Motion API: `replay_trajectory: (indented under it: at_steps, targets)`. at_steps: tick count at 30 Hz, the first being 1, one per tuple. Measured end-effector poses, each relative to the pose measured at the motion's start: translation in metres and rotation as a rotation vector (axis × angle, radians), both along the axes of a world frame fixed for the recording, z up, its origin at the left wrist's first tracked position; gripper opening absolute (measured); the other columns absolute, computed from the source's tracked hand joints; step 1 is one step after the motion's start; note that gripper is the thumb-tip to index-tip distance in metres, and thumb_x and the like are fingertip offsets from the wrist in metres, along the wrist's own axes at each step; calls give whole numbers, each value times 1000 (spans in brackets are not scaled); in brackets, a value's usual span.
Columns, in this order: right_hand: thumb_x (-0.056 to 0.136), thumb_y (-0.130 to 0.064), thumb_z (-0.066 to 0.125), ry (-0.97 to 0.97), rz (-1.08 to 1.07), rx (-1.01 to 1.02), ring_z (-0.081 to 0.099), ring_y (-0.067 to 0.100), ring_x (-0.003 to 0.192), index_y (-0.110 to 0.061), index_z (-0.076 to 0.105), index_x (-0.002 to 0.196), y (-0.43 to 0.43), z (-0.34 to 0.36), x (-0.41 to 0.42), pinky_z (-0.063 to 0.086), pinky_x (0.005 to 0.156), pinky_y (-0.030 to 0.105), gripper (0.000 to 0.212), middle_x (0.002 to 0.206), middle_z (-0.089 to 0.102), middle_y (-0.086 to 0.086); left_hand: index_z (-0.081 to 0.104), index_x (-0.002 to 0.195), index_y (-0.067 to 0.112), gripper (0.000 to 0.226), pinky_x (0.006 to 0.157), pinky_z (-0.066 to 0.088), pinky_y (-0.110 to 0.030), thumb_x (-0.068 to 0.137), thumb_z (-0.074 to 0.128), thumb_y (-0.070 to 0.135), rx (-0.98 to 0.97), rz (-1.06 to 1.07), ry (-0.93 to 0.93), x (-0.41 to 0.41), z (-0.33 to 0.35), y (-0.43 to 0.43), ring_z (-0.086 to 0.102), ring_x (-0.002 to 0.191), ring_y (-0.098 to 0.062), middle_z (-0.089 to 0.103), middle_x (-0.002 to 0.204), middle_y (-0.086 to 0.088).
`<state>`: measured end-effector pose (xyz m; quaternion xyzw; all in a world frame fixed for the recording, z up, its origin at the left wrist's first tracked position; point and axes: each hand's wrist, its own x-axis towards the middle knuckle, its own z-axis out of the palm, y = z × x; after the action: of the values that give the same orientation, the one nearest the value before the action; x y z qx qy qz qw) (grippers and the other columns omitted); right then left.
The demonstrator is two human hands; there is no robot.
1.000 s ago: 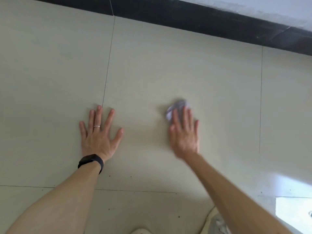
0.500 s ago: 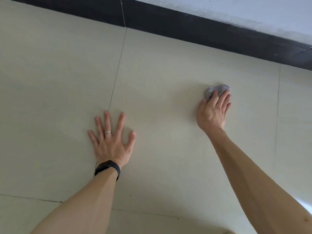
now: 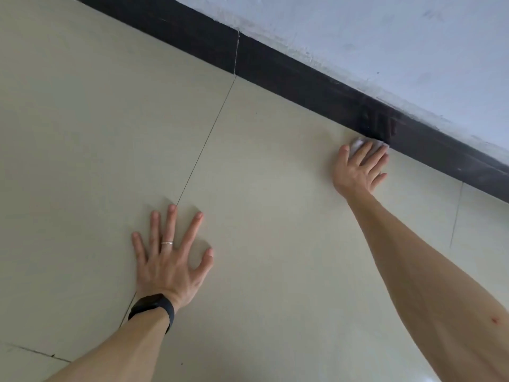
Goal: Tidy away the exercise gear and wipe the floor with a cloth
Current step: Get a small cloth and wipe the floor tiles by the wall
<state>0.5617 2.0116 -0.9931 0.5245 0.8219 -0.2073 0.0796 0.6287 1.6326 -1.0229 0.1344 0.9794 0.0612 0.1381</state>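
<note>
Beige tile floor (image 3: 275, 244), dark skirting board (image 3: 275, 64), pale wall (image 3: 385, 37) above it; nothing else in shot. Your right hand (image 3: 358, 169) lies flat with the fingers straight, pressing a small pale wadded cloth (image 3: 358, 143) onto the floor. The cloth's far edge touches the foot of the skirting. It is pinned under your fingertips, not gripped. Your left hand (image 3: 168, 263) is spread palm-down on the tile and holds nothing; it looks like your brace. It has a ring (image 3: 167, 242) on one finger and a black wristband (image 3: 153, 308) on the wrist, with the fingertips at a grout line (image 3: 203, 150) that runs up to the skirting. I read the step as floor wiping at the wall edge. Run the cloth along the floor-to-skirting joint, parallel to the board, since dirt likely collects there. Press through the fingertips so the wad doesn't roll out from under them. The cloth is small and bunched, so overlap your passes and turn it to a clean face often. Your right arm is stretched far out, so move the brace hand closer before you reach further; overreaching costs you pressure. Then work back toward yourself over the strip between the hands. Smooth tile may be slick if the cloth is damp, so mind the brace. No exercise gear is in view, so I can't tell whether it has been tidied away.
</note>
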Motion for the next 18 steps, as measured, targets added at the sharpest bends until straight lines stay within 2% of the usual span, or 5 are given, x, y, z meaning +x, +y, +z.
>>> replay_trajectory:
  at_steps: [2,7,10,14,18]
  targets:
    - [105,-47,18,-13,80,-46,-19,28,153,-14,-3,161,-21,5,-19,-8,123,53,68,166,-20,12,12,155,48,75,118,4,-59,85,30,70,-4,3,3,-1,0,-1,0,154,-28,-3,168,3]
    - [104,-53,9,-34,993,84,-18,20,153,-22,-7,160,-72,-3,14,-5,124,45,66,166,-20,2,18,155,46,76,118,7,-61,85,29,70,-13,-3,21,-1,0,-1,4,154,-30,1,168,2]
    - [105,-49,10,-32,824,137,-11,22,155,-23,-2,161,-42,-7,-11,3,125,53,63,168,-13,4,19,155,46,76,118,7,-60,84,30,70,-22,-11,31,-1,0,0,5,154,-30,0,168,1]
    - [104,-52,14,-23,507,100,-15,23,154,-21,-3,161,-68,-9,-34,-3,123,57,67,168,-16,5,19,155,45,76,119,7,-60,84,31,70,-22,-11,43,-1,0,0,5,154,-29,0,168,1]
    - [105,-53,11,-16,1016,134,-19,20,153,-24,-9,160,-106,-10,-14,-6,124,51,65,166,-21,-1,18,155,46,77,119,9,-61,84,31,70,-20,-1,36,-1,1,0,3,154,-28,-1,168,2]
